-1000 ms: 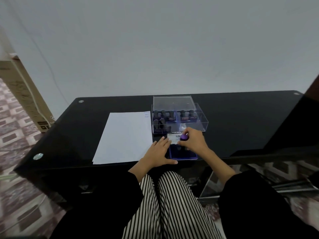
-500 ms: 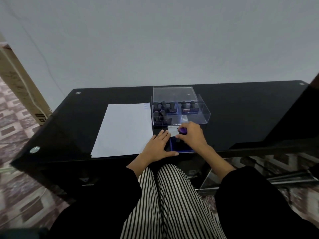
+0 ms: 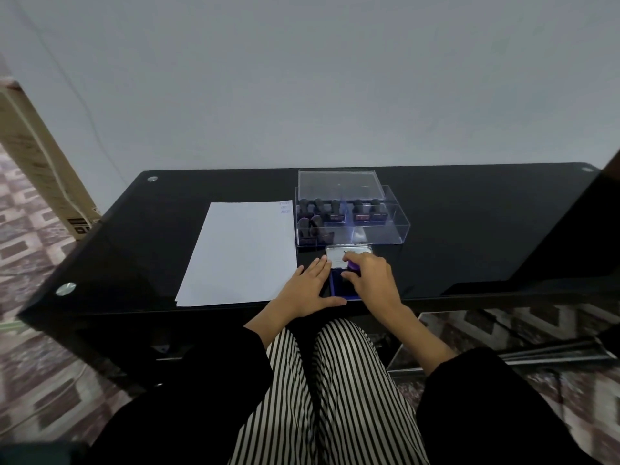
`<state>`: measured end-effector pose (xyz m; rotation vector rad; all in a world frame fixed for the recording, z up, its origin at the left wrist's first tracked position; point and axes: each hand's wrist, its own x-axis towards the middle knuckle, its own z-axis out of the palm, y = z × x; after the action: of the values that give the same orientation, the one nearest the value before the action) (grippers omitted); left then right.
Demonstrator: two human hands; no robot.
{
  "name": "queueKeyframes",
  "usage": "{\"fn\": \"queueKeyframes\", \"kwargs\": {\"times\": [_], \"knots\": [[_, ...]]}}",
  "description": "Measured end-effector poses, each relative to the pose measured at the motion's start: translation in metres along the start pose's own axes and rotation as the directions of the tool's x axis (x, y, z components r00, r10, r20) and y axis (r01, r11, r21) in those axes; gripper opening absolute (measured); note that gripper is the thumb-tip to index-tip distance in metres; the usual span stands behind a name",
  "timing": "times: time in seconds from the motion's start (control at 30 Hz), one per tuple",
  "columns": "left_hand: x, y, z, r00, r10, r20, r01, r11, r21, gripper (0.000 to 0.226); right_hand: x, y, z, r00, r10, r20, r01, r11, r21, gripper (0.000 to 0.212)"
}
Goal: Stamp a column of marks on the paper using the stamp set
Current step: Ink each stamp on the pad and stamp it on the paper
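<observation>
Step in hand, as you should read it: inking. Your right hand (image 3: 372, 283) has its fingers curled round the purple stamp (image 3: 353, 265) and holds it down over the blue ink pad (image 3: 336, 288), which lies at the near edge of the table (image 3: 469, 229) with its pale lid (image 3: 339, 256) hinged open on the far side. Your left hand (image 3: 308, 290) lies flat, fingers straight and close together, touching the pad's left side, thumb along its near edge; it appears to be steadying the pad. The paper (image 3: 241, 253) lies just left of that hand, its long axis running away from you toward the wall. A short stack of blue marks (image 3: 285, 207) sits in its far right corner, so the column is begun and most of the right margin is blank. The stamp's handle looks roughly upright, cap toward the camera and face presumably down. Fingers hide the body, so you cannot tell which way the face's long side runs. Next move calls for a straight lift off the pad, a carry left over the paper's right margin, and a square press directly below the lowest mark. Risk: a tilted press would give a partial print. The clear stamp box (image 3: 396, 216) stands just beyond the pad.
</observation>
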<state>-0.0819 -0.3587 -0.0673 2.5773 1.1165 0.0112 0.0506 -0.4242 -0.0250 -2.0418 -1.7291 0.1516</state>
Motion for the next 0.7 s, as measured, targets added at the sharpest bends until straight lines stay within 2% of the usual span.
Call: {"fn": "queueKeyframes", "kwargs": {"times": [0.17, 0.7], "knots": [[0.001, 0.000, -0.001, 1.000, -0.007, 0.024, 0.008, 1.000, -0.007, 0.091, 0.014, 0.000, -0.004, 0.999, 0.039, 0.024, -0.041, 0.997, 0.061, 0.030], [0.002, 0.001, -0.002, 0.999, -0.005, 0.040, 0.004, 1.000, 0.024, 0.091, -0.002, 0.005, -0.002, 1.000, -0.030, -0.005, 0.030, 0.997, 0.070, 0.030]]}}
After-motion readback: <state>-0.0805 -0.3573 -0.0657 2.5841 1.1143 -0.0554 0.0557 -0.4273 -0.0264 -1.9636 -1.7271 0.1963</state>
